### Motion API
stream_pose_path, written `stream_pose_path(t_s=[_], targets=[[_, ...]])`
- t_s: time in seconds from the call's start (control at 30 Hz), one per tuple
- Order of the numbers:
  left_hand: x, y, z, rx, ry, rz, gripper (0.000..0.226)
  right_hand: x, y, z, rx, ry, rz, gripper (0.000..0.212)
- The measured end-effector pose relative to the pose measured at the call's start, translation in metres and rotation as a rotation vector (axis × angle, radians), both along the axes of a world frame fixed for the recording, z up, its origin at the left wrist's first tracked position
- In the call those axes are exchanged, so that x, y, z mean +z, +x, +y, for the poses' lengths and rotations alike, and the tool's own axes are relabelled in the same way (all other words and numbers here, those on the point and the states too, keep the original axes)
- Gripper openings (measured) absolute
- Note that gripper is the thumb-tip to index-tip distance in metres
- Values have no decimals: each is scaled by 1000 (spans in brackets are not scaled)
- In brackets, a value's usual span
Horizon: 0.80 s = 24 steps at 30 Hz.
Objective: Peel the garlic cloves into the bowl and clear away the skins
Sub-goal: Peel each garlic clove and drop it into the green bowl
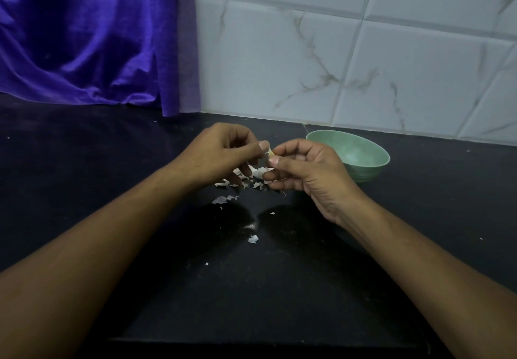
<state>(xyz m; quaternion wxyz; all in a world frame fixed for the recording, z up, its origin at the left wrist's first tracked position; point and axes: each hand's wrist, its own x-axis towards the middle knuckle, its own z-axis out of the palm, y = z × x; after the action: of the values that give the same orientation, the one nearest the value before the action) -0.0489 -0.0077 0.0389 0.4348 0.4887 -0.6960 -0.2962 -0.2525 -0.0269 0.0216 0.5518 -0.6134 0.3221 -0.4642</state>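
Observation:
A small pale garlic clove point(270, 153) is held between both hands above the dark counter. My left hand point(223, 157) pinches it with thumb and fingertips from the left. My right hand point(305, 168) pinches it from the right, fingers curled. Under the hands lies a heap of white garlic skins point(256, 175), partly hidden by the fingers. A pale green bowl point(363, 148) stands just right of my right hand, near the wall; what lies inside it cannot be made out.
Loose skin flakes point(223, 199) are scattered on the black counter point(112, 148) toward me, one scrap point(253, 238) nearer still. A purple curtain point(92, 36) hangs at back left; a white tiled wall point(363, 50) runs behind the bowl.

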Motion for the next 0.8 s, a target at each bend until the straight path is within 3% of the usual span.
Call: stream_pose_path(t_s=[0.47,0.8], targets=[[2,-1,1,-35,-11,56,18,0,1,1,20,8,-1,14],[4,1,1,-136,80,36,21,4,0,2,82,140,-75,12]])
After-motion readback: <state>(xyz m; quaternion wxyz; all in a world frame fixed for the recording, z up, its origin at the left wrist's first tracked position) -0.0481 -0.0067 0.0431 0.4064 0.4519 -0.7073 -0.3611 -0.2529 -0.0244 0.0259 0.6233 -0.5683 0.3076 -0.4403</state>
